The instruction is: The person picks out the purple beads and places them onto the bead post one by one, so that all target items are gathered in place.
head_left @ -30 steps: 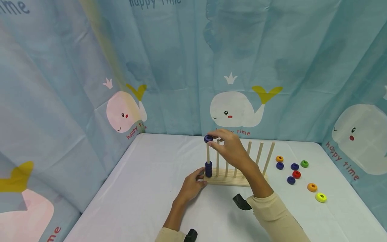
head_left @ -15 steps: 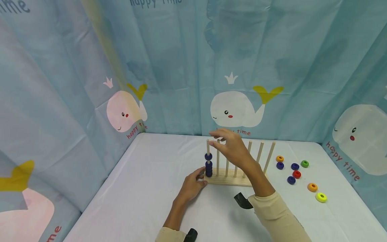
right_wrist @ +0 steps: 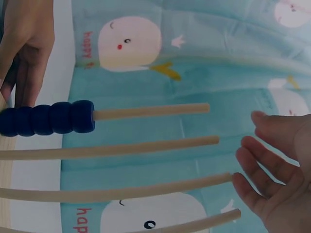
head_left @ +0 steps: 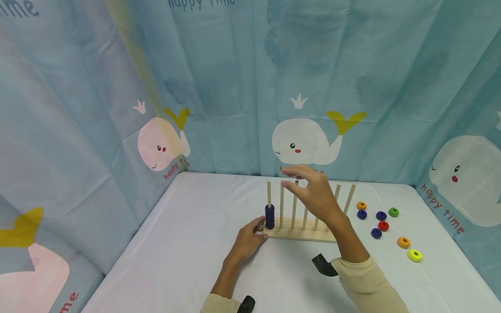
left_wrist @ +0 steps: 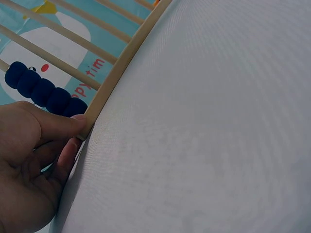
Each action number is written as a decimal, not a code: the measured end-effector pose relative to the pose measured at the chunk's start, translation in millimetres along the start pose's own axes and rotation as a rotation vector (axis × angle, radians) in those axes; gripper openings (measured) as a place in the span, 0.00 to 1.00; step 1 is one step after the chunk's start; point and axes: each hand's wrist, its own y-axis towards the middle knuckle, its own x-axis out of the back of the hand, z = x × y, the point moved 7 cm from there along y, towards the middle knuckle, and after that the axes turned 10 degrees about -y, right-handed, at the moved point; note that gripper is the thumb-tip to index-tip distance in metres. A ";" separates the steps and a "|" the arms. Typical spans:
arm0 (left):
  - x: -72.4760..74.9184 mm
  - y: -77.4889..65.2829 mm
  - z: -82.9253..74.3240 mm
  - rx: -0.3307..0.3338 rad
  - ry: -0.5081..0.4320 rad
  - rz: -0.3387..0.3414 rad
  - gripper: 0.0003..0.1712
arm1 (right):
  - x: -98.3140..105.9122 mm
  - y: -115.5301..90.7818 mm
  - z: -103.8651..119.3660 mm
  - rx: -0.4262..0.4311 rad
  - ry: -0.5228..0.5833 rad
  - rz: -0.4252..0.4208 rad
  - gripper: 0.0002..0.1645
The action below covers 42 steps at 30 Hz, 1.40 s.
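Observation:
A wooden bead rack (head_left: 297,234) stands on the white table, with a row of upright pegs in its long base. Dark blue beads (head_left: 270,216) are stacked on its leftmost peg; the upper part of that peg is bare. My left hand (head_left: 245,241) pinches the left end of the base, thumb (left_wrist: 73,127) on it just beside the lowest bead. Up at the peg tops is my right hand (head_left: 313,191), fingers parted and holding nothing. In the right wrist view its fingers (right_wrist: 257,170) lie right by the peg ends. It hides parts of the middle pegs in the head view.
Loose beads lie right of the rack: a green bead (head_left: 393,212), a red bead (head_left: 383,225), a yellow bead (head_left: 415,255), and several blue and orange ones. A whale-print curtain (head_left: 219,95) hangs behind the table (head_left: 188,234) and along its sides.
My right hand let go of a blue bead, which slid down the leftmost peg onto the stack. The right hand then moved right. My left hand stayed put.

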 end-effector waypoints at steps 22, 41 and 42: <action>2.3 0.7 1.5 0.003 0.021 0.001 0.34 | 68.1 -41.1 3.0 -0.107 -0.051 -0.145 0.18; -1.1 1.6 3.4 0.016 -0.002 0.009 0.33 | 103.5 -86.2 -80.6 -0.268 -0.131 -0.257 0.16; -1.3 1.5 3.5 0.018 -0.003 0.010 0.33 | 104.6 -88.1 -82.9 -0.280 -0.135 -0.260 0.15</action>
